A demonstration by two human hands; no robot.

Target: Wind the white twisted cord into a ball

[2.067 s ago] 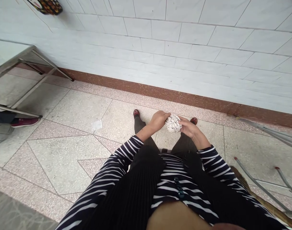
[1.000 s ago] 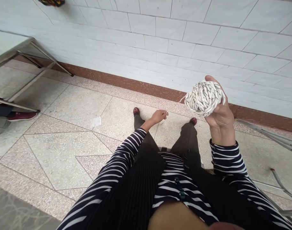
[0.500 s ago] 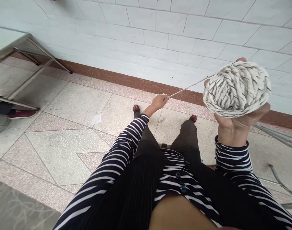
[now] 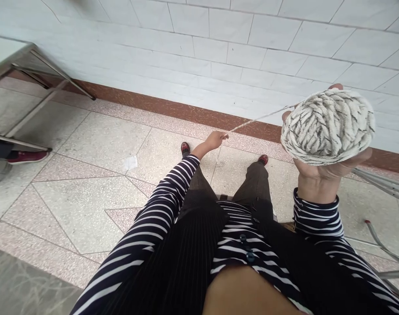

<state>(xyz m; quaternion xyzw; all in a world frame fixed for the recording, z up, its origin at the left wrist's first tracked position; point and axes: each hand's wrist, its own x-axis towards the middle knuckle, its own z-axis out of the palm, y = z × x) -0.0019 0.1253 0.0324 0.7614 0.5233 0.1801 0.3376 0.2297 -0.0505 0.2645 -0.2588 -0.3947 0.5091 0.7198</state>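
Observation:
A large ball of thick off-white yarn (image 4: 328, 127) with dark flecks sits in my raised right hand (image 4: 320, 173). My right fingers wrap it from below and behind, partly hidden by it. From its left side a taut yarn strand (image 4: 258, 119) slants down to my left hand (image 4: 216, 140), low in front of me. The left fingers are pinched shut on that strand. Beneath that hand, a small bit of white yarn (image 4: 219, 163) shows near the floor; whether it joins the strand cannot be made out.
A white tiled wall (image 4: 232, 48) with a brown skirting runs ahead. At left stands a metal-legged table (image 4: 38, 109), with another person's red shoe (image 4: 29, 156) near it. Metal chair legs (image 4: 379, 243) are at right. A white scrap (image 4: 130, 162) lies on the floor.
My right hand and the yarn ball have shifted slightly right and down in view. My left hand has moved a little left and down, the strand still stretched between them.

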